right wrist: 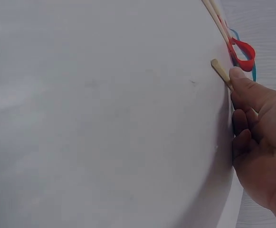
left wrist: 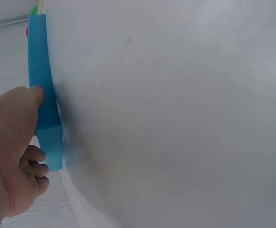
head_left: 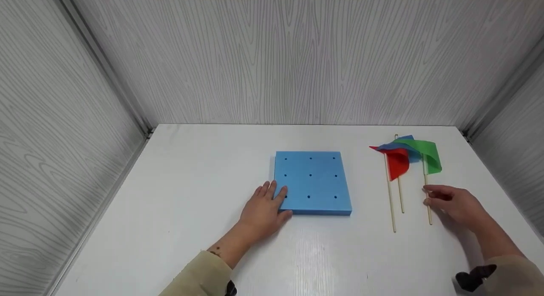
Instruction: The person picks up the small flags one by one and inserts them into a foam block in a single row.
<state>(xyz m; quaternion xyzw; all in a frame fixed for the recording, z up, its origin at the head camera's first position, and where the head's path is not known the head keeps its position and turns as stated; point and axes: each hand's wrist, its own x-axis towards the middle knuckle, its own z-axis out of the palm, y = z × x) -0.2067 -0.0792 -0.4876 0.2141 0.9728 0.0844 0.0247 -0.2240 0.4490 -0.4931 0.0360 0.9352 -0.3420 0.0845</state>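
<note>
My left hand (head_left: pixel 262 210) rests at the near left corner of a light blue square board (head_left: pixel 323 183) with rows of small holes. Its forefinger lies on the board's top and its thumb along the front edge; in the left wrist view the thumb overlaps the board's front side (left wrist: pixel 46 102). On the right, my right hand (head_left: pixel 458 204) pinches the wooden stick of the green flag (head_left: pixel 432 149) between thumb and forefinger. The lower end of that stick (right wrist: pixel 218 67) pokes out past the thumb in the right wrist view.
Left of the green flag lie a red flag (head_left: pixel 398 162) and a blue flag (head_left: pixel 414 155), their cloths overlapping. All rest on a white table (head_left: pixel 204 160), with grey wood-grain panels (head_left: pixel 272 58) behind it and at both sides.
</note>
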